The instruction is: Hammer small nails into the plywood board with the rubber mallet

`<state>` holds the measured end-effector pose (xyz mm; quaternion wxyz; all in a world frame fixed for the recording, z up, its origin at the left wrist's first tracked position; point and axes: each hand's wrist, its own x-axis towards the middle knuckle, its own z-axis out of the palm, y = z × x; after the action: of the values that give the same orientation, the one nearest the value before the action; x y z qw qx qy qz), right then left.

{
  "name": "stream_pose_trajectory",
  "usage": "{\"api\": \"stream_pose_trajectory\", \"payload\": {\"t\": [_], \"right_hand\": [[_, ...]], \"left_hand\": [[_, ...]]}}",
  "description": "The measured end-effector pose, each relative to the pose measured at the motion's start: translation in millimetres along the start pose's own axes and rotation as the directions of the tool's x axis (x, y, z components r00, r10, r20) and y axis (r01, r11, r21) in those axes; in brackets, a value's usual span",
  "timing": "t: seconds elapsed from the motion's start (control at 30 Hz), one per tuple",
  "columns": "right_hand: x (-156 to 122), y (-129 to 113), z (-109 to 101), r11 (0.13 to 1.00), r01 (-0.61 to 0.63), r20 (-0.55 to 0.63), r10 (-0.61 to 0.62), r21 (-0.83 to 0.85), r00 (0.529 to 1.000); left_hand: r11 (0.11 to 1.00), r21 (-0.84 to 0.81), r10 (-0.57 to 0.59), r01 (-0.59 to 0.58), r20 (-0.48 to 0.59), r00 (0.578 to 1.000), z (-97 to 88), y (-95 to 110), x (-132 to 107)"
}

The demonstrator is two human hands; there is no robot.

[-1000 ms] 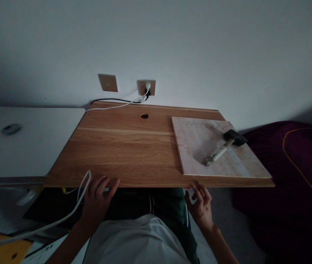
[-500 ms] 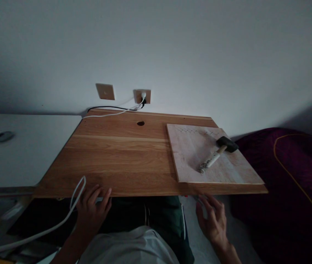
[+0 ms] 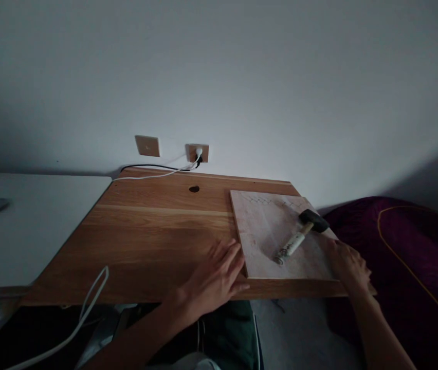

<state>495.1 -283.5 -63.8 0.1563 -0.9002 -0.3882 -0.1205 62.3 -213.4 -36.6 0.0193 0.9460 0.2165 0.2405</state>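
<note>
A pale square board [image 3: 265, 231] lies on the right part of a wooden desk [image 3: 157, 231]. A mallet [image 3: 299, 234] with a black head and light handle rests on the board. My left hand [image 3: 215, 280] lies flat on the desk with fingers stretched out, its fingertips touching the board's near left corner. My right hand [image 3: 348, 264] sits at the board's near right corner, fingers curled over its edge; how firmly it grips is unclear.
A white surface [image 3: 30, 226] adjoins the desk on the left. Two wall plates with a plugged socket [image 3: 198, 152] and cables sit behind the desk. A white cable [image 3: 88, 303] hangs off the front edge. A dark purple cushion [image 3: 404, 257] lies at the right.
Both hands rose from below the desk's front edge onto the desk, the left to the board's left corner, the right to its right corner. The view tilted upward.
</note>
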Motion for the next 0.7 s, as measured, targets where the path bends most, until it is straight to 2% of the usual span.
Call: {"api": "stream_pose_trajectory", "payload": {"t": [0.07,0.13,0.3,0.43,0.53,0.7], "right_hand": [[-1.9,-3.7,2.2,0.999,-0.049,0.018,0.049,0.006,0.999],[-4.5,-6.1,3.1,0.997,-0.078,0.032,0.078,0.013,0.996],[-9.9,-11.5,2.5,0.996,-0.083,0.015,0.083,0.015,0.996],[-19.9,-20.7,1.9,0.997,-0.08,-0.022,0.079,-0.006,0.997],[-30.7,-28.4,1.3,0.999,-0.031,-0.028,0.03,-0.013,0.999],[-56.6,-44.7,-0.9,0.995,0.101,-0.011,-0.101,-0.001,0.995]], "left_hand": [[0.999,-0.041,0.031,-0.03,0.031,0.999,13.5,-2.8,26.3],[0.996,-0.063,0.06,-0.056,0.062,0.996,26.0,-4.4,39.4],[0.993,-0.108,0.058,-0.052,0.047,0.997,41.4,-6.6,37.5],[0.993,-0.118,-0.003,0.003,-0.001,1.0,35.9,-10.7,33.8],[0.995,-0.097,-0.016,0.014,-0.017,1.0,25.2,-15.9,28.1],[0.999,0.018,-0.038,0.04,-0.075,0.996,2.3,-22.9,-5.5]]}}
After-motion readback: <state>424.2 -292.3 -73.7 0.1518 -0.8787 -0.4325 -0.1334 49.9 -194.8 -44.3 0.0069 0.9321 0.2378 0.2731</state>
